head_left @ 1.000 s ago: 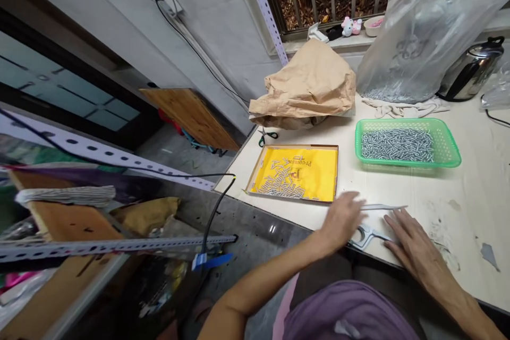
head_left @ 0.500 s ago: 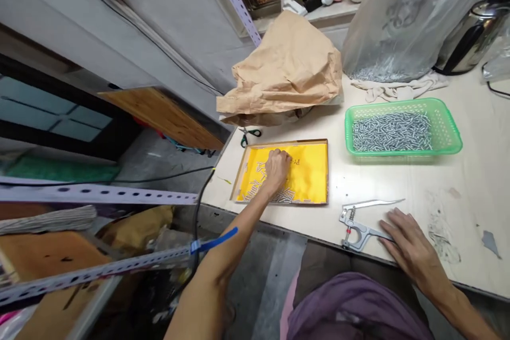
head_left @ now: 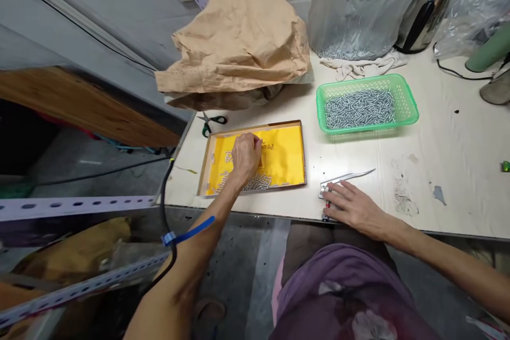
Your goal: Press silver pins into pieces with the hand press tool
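Observation:
My left hand (head_left: 246, 156) is closed in a pinch above a shallow cardboard tray (head_left: 304, 154) lined with yellow. Its fingertips are partly hidden, so whatever it pinches cannot be made out. Small silvery metal pieces (head_left: 258, 183) lie heaped along the tray's near side, with some more to the left of the hand. Over a pair of grey metal hand-press pliers (head_left: 350, 176) lies my right hand (head_left: 356, 208), palm down with fingers stretched out. It covers the lower handle, while the upper handle points right and the red part shows between the fingers.
A green plastic basket (head_left: 366, 128) of small metal pieces stands behind the pliers. Scissors (head_left: 213, 121) lie by the tray's far left corner, below a brown paper bag (head_left: 243, 37). Farther back are a clear plastic bag (head_left: 354, 16) and a kettle (head_left: 426, 13).
My right hand has moved from beside the pliers' handles to lie over them. My left hand stays over the tray, still pinched. The whole view has shifted.

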`<control>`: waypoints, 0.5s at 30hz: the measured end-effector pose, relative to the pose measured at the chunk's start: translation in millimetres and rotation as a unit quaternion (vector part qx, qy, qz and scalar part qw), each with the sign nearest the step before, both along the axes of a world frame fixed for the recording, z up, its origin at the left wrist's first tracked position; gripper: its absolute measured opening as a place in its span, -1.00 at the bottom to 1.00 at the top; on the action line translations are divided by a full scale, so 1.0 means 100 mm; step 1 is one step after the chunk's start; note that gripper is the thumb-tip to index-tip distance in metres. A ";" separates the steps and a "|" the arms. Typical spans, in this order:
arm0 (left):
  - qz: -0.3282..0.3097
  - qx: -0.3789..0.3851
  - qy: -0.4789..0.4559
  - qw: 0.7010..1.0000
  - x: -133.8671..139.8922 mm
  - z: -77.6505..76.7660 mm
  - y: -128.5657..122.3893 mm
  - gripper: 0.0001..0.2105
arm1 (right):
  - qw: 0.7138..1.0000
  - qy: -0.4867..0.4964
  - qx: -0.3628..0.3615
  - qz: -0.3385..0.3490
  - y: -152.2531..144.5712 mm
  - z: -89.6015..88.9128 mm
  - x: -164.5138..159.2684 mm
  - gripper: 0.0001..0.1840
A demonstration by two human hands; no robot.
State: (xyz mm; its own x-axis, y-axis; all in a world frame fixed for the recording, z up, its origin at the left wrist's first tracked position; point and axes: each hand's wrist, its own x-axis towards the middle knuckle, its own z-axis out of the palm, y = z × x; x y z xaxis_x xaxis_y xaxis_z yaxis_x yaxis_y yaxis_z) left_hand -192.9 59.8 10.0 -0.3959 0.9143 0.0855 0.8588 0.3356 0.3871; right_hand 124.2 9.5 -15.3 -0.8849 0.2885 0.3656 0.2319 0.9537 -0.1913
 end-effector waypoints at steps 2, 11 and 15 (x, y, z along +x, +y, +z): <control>-0.008 0.022 -0.044 0.999 0.13 0.10 -0.14 -0.90 | 0.998 -0.044 0.008 0.049 0.05 0.01 -0.14 -0.82; -0.024 0.013 -0.421 0.907 0.78 0.20 -0.94 -0.72 | 0.976 -0.199 0.002 0.086 0.10 0.00 -0.37 -0.78; 0.014 -0.027 -0.501 0.865 0.92 0.07 -1.10 -0.60 | 0.986 -0.154 0.000 0.059 0.11 -0.11 -0.32 -0.76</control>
